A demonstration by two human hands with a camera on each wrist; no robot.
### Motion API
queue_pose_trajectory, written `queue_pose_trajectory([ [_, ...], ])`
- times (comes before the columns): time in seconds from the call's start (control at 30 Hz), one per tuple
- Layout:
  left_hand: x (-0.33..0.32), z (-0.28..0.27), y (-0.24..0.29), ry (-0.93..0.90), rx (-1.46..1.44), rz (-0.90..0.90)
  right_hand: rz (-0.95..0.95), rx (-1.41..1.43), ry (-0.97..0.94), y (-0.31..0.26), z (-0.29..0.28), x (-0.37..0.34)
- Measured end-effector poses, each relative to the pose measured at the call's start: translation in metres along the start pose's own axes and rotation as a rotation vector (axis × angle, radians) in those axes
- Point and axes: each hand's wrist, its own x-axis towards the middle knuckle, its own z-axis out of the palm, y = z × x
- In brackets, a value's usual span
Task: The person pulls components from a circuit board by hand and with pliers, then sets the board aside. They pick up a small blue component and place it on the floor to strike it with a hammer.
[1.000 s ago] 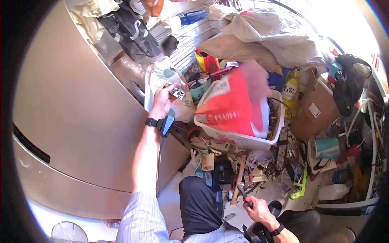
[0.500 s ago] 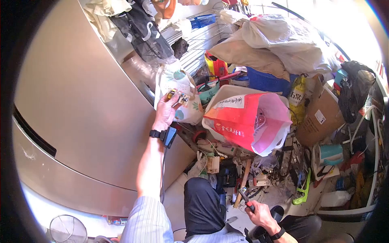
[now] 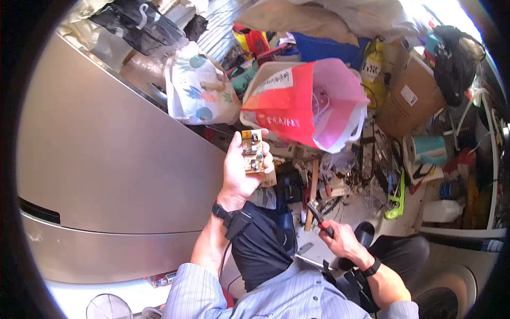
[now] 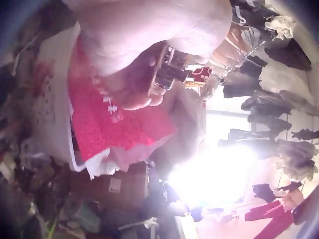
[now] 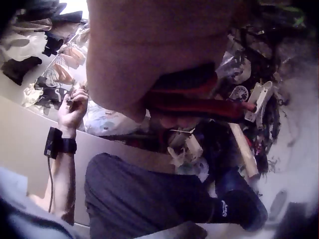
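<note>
In the head view my left hand [image 3: 239, 178] holds a small circuit board [image 3: 253, 151] with several parts mounted on it, fingers along one side and thumb along the other. Seen edge-on in the left wrist view, the board [image 4: 172, 69] sticks out past the curled fingers. Above my lap, my right hand [image 3: 344, 242] grips pliers [image 3: 319, 217] by their red and black handles, metal head pointing up and left. The right wrist view shows those handles [image 5: 199, 107] under the hand. A red and pink bag [image 3: 287, 114] stands beyond the board, its mouth facing me.
That bag sits in a white basket [image 3: 248, 118]. To its left is a patterned white bag [image 3: 186, 101], beside a large metallic panel [image 3: 117, 170]. A cardboard box [image 3: 409, 117], wooden stick [image 3: 312, 191] and bright green item [image 3: 396, 204] lie right among scattered scrap.
My left hand has come back from beside the patterned bag toward my body with the circuit board. The red bag, blurred at first, has settled with its mouth open. The pliers remain in my right hand.
</note>
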Motion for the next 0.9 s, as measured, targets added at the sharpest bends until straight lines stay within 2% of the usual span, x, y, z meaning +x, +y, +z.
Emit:
queue_pose_trajectory([
  [0.37,-0.06,0.016,-0.054,0.154,-0.134,0.007,-0.051,-0.01,-0.032,-0.017,-0.005,-0.006],
  [0.47,-0.075,0.017,-0.062,0.158,-0.184,0.008,-0.112,-0.018,-0.033,-0.016,0.0,-0.011],
  [0.67,-0.106,0.017,-0.074,0.197,-0.228,0.011,-0.115,-0.041,-0.104,-0.027,0.003,-0.021],
  [0.9,-0.13,0.016,-0.086,0.18,-0.322,-0.035,-0.149,-0.041,-0.092,-0.023,0.01,-0.026],
])
